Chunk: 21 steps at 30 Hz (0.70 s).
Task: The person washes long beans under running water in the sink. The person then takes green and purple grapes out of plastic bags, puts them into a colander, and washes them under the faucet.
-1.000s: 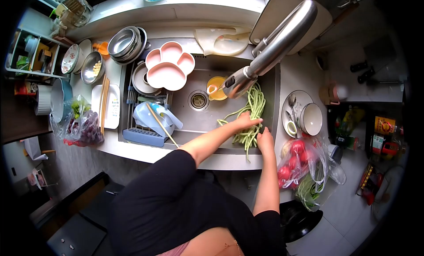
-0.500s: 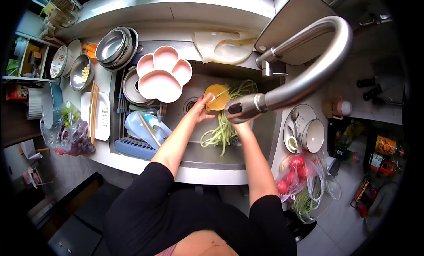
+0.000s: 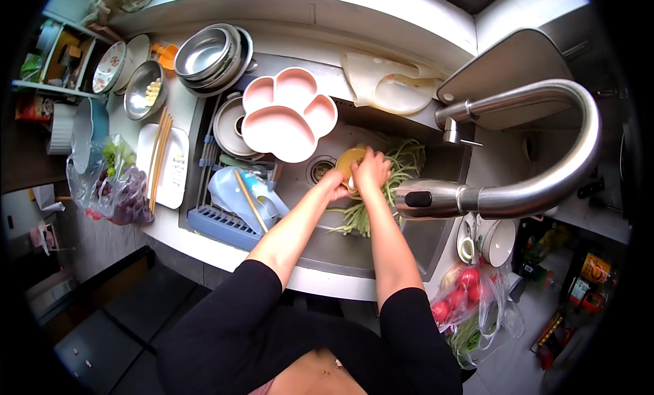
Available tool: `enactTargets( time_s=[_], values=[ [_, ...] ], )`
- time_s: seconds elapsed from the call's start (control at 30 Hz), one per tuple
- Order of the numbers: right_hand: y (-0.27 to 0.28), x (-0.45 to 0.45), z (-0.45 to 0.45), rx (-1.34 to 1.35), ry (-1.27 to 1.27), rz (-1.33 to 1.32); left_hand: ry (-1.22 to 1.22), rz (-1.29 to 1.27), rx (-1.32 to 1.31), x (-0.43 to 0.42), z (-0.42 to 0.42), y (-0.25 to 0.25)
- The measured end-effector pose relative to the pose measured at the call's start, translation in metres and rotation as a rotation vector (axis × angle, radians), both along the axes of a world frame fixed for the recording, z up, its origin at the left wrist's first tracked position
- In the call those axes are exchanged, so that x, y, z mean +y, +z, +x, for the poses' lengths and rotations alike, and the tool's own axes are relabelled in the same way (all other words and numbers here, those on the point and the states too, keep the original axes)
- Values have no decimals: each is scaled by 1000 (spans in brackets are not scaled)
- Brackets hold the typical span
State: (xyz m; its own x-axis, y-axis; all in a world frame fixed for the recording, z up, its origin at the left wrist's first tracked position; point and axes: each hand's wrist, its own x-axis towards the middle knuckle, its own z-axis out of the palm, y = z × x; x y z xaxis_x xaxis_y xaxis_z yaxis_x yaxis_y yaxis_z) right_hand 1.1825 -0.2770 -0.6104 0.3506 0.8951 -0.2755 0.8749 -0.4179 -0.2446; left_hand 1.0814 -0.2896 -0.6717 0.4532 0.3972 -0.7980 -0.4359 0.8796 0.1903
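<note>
A small yellow bowl [image 3: 349,158] is in the sink near the drain, between my two hands. My left hand [image 3: 332,184] is at its lower left side, fingers bent toward a small white item whose shape I cannot make out. From the right, my right hand [image 3: 371,171] reaches over the bowl's edge, with its fingers bent and partly hidden. Long green beans [image 3: 406,164] lie in the sink, right of and below my right hand. The steel faucet [image 3: 443,199] hangs over the sink just right of my right wrist.
A pink paw-shaped plate [image 3: 283,126] rests above a blue drying rack [image 3: 221,226]. Stacked metal bowls [image 3: 208,54], chopsticks on a white tray [image 3: 178,166] and bagged grapes [image 3: 119,194] are at left. Bagged red vegetables [image 3: 463,293] hang at right.
My hands have left the beans and come together at the yellow bowl. The view has shifted, so the faucet appears farther right and lower.
</note>
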Motion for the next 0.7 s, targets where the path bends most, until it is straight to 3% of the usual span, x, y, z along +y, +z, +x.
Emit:
enactTargets(
  time_s=[0.03,0.1,0.17,0.27,0.4,0.6,0.7],
  values=[
    [9,4,-5,-62,109,-59,35,-122,-66,-6,-6,9],
    [16,10,-18,-140,274,-187,90,-248,-237,-27,-19,-25],
    [12,22,-31,-216,391,-331,205,-317,-285,-38,-23,-2],
    [57,38,-69,-230,386,-551,390,-409,-518,-51,-20,6],
    [77,43,-94,-387,457,-696,319,-103,-670,-57,-16,17],
    [90,37,-74,-323,428,-669,328,-300,-556,-54,-14,17],
    [102,19,-46,-217,342,-452,83,-202,-382,-42,-23,81]
  ],
)
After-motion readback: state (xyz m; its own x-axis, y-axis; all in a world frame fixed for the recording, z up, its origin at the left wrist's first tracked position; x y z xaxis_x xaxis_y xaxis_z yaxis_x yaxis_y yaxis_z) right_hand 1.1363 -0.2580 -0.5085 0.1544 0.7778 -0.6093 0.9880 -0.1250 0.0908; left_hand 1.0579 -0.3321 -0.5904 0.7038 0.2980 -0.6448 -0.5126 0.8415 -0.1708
